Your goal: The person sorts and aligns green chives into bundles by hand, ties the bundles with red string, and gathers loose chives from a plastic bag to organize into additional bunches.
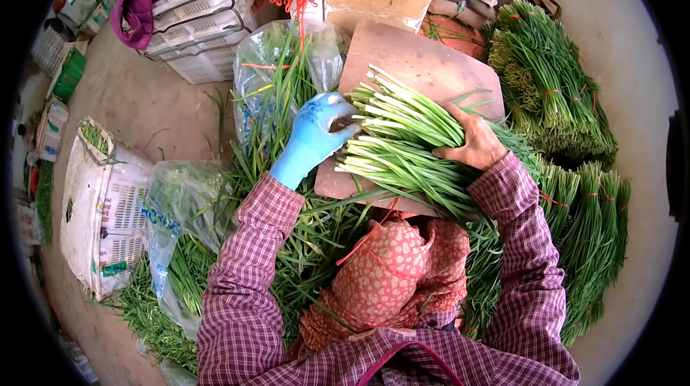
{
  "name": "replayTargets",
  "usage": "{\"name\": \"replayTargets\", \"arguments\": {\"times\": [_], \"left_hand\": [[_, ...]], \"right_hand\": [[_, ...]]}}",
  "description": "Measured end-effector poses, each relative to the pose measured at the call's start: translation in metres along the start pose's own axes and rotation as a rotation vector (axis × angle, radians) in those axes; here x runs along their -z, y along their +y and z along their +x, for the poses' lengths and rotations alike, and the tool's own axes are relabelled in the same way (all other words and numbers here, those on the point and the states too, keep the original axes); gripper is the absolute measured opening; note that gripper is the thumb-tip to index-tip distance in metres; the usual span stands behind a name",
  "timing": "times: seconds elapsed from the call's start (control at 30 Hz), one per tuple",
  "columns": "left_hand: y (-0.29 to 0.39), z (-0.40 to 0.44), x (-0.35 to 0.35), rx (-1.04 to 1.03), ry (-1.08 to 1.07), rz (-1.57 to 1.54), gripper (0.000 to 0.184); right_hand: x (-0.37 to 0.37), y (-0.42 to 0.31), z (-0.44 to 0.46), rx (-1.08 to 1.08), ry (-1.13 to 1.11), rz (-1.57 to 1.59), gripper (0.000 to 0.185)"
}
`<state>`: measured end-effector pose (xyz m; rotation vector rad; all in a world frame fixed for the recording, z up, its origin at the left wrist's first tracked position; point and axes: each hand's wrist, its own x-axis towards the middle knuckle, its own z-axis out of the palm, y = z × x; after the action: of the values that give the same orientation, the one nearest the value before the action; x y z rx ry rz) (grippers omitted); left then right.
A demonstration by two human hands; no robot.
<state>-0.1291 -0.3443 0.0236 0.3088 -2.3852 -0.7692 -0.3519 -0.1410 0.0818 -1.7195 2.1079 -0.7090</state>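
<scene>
We find the right hand's grip (471, 140) closed over a thick sheaf of long green stalks (413, 109), its thumb and fingers wrapped around the sheaf's green middle, pale ends pointing away toward the left. At those ends, the left hand (321, 131), in a light blue glove, holds its grip moderately wide, thumb and fingers parted beside the tips; we cannot tell how firmly it touches them. The sheaf fans into two clumps, so we judge the step in hand to be tidying the pale ends, and the next move to call for drawing them level while the right grip keeps the stalks from slipping. Directly under both grips lies a brown board (428, 52). Nearer the body, below the sheaf, we see a red patterned cloth (388, 253) over the lap. Left of the gloved grip and below it spread loose greens (287, 242), with a clear plastic bag (251, 62) just beyond. To the right of the bare grip stand tied bundles (557, 98); farthest out, beyond the left grip, are stacked white crates (205, 62).
</scene>
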Motion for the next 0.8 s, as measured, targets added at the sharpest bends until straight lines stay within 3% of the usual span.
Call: {"name": "replayTargets", "arguments": {"times": [0.2, 0.3, 0.4, 0.43, 0.5, 0.53, 0.6, 0.63, 0.7, 0.77, 0.8], "left_hand": [[-0.002, 0.0, 0.024, -0.046, 0.074, 0.013, 0.01], [-0.02, -0.019, 0.061, 0.131, 0.195, -0.012, 0.006], [-0.052, -0.063, 0.119, 0.414, 0.373, -0.055, 0.015], [-0.082, -0.091, 0.138, 0.507, 0.553, 0.001, 0.018], [-0.143, -0.157, 0.206, 0.647, 0.629, 0.352, 0.027], [-0.133, -0.175, 0.23, 0.792, 0.707, 0.557, 0.035], [-0.194, -0.27, 0.308, 0.814, 0.635, 0.668, 0.049], [-0.183, -0.261, 0.311, 0.799, 0.633, 0.667, 0.049], [-0.132, -0.235, 0.3, 0.636, 0.586, 1.098, 0.065], [-0.052, -0.168, 0.222, 0.326, 0.55, 0.851, 0.075], [-0.02, -0.146, 0.171, 0.1, 0.557, 0.46, 0.081]], "right_hand": [[0.0, 0.0, -0.002, -0.029, 0.01, 0.003, 0.075], [0.002, -0.005, -0.001, -0.032, -0.009, 0.015, 0.076], [0.001, -0.005, -0.001, -0.034, -0.02, 0.003, 0.077], [0.001, -0.003, -0.001, -0.039, -0.015, 0.007, 0.077], [-0.001, 0.0, 0.0, -0.044, -0.036, -0.046, 0.077], [-0.003, 0.002, 0.0, -0.052, -0.029, -0.039, 0.077], [-0.006, 0.002, 0.002, -0.023, -0.022, -0.096, 0.075], [-0.007, -0.001, 0.002, 0.005, -0.01, -0.096, 0.076], [-0.01, 0.0, 0.002, -0.007, 0.002, -0.132, 0.076], [-0.009, -0.003, 0.003, -0.021, -0.023, -0.184, 0.079], [-0.01, -0.004, 0.003, -0.024, -0.02, -0.184, 0.079]]}}
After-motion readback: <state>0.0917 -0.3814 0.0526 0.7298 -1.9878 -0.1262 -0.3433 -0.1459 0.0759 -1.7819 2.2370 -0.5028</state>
